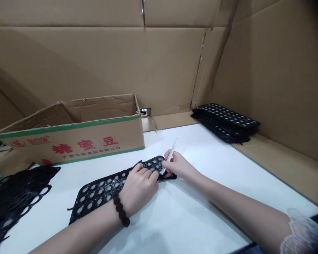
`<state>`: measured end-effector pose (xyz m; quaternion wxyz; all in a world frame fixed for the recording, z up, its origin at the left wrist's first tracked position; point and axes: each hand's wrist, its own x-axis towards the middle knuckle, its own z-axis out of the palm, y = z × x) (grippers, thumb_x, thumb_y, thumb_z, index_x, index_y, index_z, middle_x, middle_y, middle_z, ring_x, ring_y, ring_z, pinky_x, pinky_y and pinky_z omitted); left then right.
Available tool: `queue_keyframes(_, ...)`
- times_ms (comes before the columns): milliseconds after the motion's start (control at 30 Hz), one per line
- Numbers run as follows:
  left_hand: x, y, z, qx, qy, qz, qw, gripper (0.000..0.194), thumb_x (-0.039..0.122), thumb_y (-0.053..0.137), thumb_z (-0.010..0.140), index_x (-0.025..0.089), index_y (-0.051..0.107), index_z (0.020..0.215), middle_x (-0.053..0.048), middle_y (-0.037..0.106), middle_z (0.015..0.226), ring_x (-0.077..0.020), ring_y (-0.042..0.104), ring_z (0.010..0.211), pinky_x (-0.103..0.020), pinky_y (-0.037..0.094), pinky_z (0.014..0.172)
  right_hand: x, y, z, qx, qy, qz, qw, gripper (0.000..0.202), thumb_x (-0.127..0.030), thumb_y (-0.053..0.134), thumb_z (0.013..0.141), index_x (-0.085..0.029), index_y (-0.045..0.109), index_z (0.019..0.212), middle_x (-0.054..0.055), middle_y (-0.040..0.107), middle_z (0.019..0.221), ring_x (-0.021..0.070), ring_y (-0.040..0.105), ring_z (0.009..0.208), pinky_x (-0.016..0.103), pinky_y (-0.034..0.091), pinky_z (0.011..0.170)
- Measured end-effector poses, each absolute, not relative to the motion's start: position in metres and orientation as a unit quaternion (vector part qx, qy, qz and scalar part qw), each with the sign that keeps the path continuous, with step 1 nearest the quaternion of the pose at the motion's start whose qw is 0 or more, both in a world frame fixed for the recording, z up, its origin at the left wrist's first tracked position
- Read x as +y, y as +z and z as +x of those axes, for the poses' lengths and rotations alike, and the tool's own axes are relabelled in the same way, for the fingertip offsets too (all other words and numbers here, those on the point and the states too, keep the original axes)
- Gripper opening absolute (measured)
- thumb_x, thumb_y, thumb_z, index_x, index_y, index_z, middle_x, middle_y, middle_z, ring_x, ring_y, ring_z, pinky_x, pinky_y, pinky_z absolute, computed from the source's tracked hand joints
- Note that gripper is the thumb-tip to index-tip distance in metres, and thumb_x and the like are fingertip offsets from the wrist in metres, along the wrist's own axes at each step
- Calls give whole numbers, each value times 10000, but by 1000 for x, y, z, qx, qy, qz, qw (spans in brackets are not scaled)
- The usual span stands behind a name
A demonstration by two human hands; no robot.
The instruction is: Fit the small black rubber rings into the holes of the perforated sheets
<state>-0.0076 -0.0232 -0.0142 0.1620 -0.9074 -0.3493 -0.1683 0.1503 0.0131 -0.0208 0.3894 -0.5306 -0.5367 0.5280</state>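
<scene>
A black sheet with rows of round pale spots (101, 190) lies on the white table, slanting up to the right. Across its right half rests my left hand (141, 187), fingers curled and pressed onto the sheet; a dark beaded bracelet circles that wrist. My right hand (177, 165) is at the sheet's right end, pinching a slim white pen-like tool (172, 150). The tool's lower tip meets the sheet close to my left fingertips. Part of the sheet is hidden under my left hand and forearm.
An open cardboard box (95, 135) with green edging and red lettering stands at the back left. Black cut-out webbing with round holes (18, 201) is heaped at the left. Several spotted black sheets (226, 121) are stacked at the back right. Cardboard walls (108, 63) enclose the table.
</scene>
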Motion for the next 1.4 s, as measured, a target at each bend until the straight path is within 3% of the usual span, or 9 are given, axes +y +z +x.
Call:
queue_keyframes(467,-23,-16,-4,-347,-180,-904,172,202,107,382,739,152,472,564,-15,521,511,-130,495,531,-320,398,677,6,-24,148,-644,371,-545,388,108,-170,434,586,-194,344,639,-67,343,499,74,340,444,181,270,407)
queue_keyframes(1033,-23,-16,-4,-327,-157,-909,206,236,137,381,783,145,476,567,-15,513,501,-133,503,525,-326,397,667,0,-24,143,-679,307,-546,384,92,-163,420,599,-191,334,621,-55,345,526,88,333,491,198,265,454)
queue_keyframes(1400,-22,-21,5,-362,-207,-882,221,208,117,412,723,149,471,527,0,475,425,-113,444,435,-318,398,724,-1,-22,143,-706,296,-529,366,115,-141,392,610,-197,305,660,-59,343,539,86,336,480,197,270,465)
